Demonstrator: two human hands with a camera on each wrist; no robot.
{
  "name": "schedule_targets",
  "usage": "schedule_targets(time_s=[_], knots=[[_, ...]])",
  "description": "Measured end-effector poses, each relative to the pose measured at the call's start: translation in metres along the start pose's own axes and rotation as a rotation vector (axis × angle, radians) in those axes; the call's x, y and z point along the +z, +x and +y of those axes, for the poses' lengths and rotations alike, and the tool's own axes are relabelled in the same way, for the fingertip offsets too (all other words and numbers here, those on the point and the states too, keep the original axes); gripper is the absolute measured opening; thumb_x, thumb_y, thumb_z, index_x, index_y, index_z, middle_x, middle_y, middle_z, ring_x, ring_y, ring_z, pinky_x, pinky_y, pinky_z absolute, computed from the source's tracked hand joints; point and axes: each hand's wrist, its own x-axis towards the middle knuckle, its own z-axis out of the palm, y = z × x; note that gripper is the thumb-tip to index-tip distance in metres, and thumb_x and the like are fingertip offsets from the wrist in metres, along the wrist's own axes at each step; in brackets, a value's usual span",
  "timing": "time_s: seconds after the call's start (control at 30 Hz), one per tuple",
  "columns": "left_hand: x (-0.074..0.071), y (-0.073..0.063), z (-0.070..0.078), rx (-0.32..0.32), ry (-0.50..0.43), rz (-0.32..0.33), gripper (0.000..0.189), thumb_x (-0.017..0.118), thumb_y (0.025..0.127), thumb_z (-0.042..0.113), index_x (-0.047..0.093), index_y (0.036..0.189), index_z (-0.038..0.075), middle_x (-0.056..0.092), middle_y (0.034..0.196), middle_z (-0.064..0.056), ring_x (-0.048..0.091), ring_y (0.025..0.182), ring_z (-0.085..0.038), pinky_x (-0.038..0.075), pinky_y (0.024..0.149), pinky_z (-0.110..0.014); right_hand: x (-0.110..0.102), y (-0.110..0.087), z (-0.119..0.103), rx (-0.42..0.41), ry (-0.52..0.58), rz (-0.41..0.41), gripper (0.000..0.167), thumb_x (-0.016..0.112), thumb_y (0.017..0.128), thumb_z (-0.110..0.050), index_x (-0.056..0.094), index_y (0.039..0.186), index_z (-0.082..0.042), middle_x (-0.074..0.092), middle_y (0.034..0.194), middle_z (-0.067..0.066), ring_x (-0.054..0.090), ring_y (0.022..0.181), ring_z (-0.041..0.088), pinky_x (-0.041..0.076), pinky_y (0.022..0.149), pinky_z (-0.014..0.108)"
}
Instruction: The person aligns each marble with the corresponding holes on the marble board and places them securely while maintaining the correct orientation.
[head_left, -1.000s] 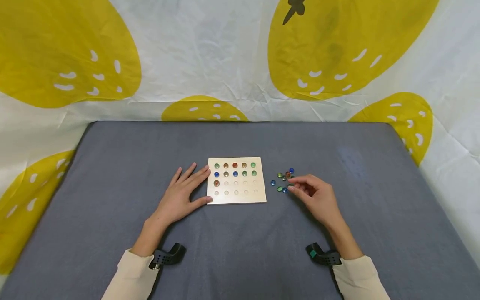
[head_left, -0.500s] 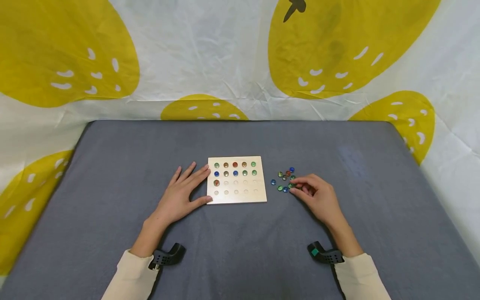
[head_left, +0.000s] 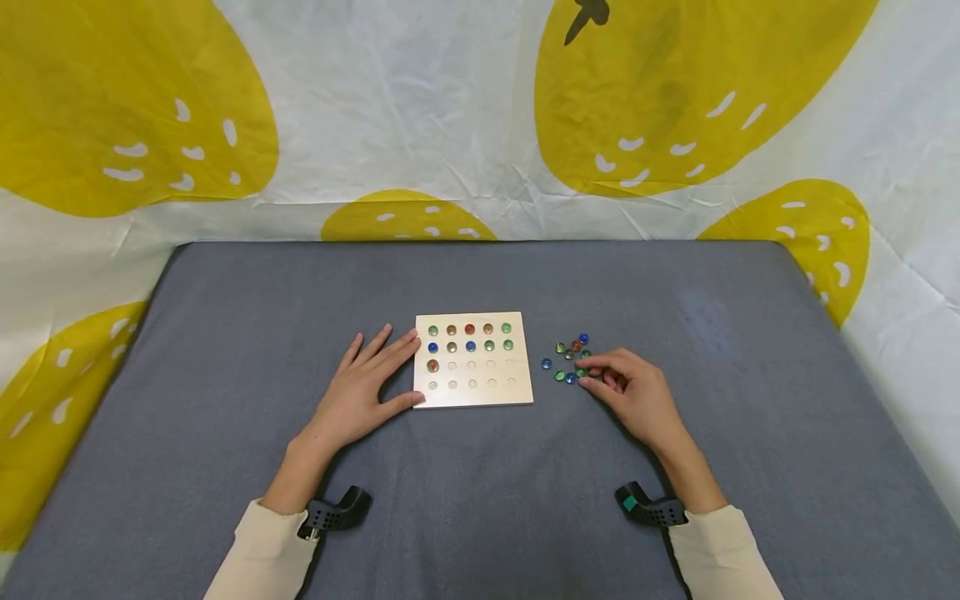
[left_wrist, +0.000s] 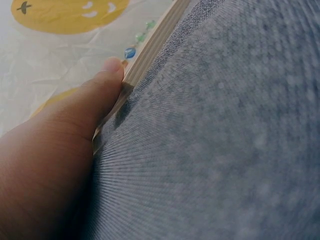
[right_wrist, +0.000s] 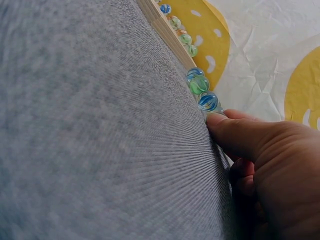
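A pale wooden board [head_left: 480, 398] with rows of round hollows lies on the cloth. Glass marbles fill its two far rows, and a reddish-brown marble [head_left: 432, 366] sits at the left of the third row. My left hand [head_left: 356, 400] lies spread at the board's left side, its index finger and thumb [left_wrist: 100, 92] touching the edge. Right of the board, my right hand [head_left: 637, 396] has thumb and index finger at either side of a green marble [head_left: 581, 372], pinching it. Beside them lies a blue marble [right_wrist: 208, 101]; the pinched marble is mostly hidden in the right wrist view.
Several loose marbles lie around the right fingertips, among them a blue marble [head_left: 583, 338] at the back and another blue marble [head_left: 546, 364] nearest the board. Grey cloth [head_left: 480, 508] covers the table. A white and yellow patterned curtain [head_left: 405, 108] hangs behind it.
My right hand's fingertips have shifted very slightly, and the green marble between them shows more clearly than a second ago. My left hand and the board have stayed in place.
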Motion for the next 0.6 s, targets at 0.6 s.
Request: schedule_targets(time_s=[0.6], knots=[[-0.0011,-0.0002,0.0010,-0.006,-0.007,-0.001,0.076,0.063,0.086,0.054,0.039,0.149,0.019,0.036,0.151,0.002,0.021,0.143,-0.028,0.005,0.114,-0.052,-0.0005,0.0004,-0.0012,0.037,-0.017,-0.005,0.016,0.078,0.080,-0.006,0.074,0.094,-0.012,0.054,0.074,-0.008,0.042,0.057,0.007,0.032,0.049,0.017]])
